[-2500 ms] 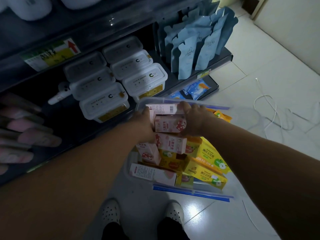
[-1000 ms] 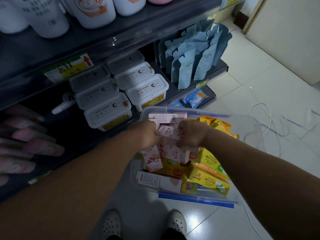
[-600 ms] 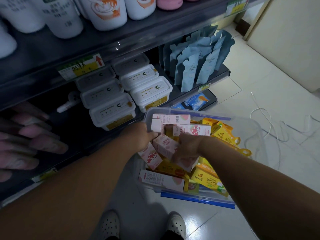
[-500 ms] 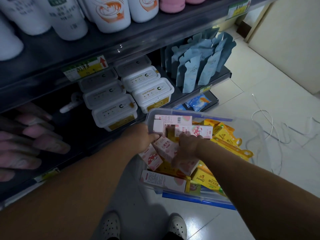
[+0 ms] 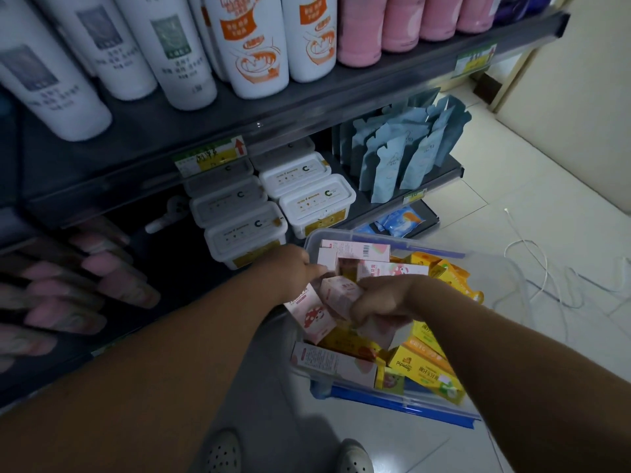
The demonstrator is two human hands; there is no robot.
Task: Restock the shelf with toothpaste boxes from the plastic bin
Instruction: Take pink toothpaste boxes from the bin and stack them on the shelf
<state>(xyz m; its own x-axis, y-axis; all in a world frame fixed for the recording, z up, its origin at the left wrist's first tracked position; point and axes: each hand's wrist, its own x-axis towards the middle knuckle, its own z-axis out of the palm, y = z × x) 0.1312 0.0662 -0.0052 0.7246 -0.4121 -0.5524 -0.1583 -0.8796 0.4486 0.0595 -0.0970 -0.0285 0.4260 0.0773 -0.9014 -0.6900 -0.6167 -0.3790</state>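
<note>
Both hands are down in the clear plastic bin (image 5: 392, 241), which sits on the floor tiles just in front of the shelf (image 5: 239, 126) unit, w/ a blue strip along its near edge.

Right hand (image 5: 384, 298): fingers curled round a pink box (image 5: 338, 295), held a bit above the pile, tilted & blurred.

Left hand (image 5: 290, 270): at the bin's left rim, fingertips in among the boxes. Can't tell if it grips one. A mushroom-print box (image 5: 312, 317), also pink, leans just below it.

Rest of bin: more pink cartons at the far & near sides, yellow boxes (image 5: 425, 367) on the right, all jumbled.

Lower shelf level: white tubs (image 5: 244, 230) stacked, blue pouches (image 5: 399, 158) standing to their right, pink tubes (image 5: 102, 285) at far left, blurred.

Upper level: white bottles (image 5: 252, 46), then pink bottles (image 5: 362, 29) to the right.

White cable (image 5: 532, 264) lies on the floor right of the bin. Two shoes (image 5: 222, 452) at btm edge.
</note>
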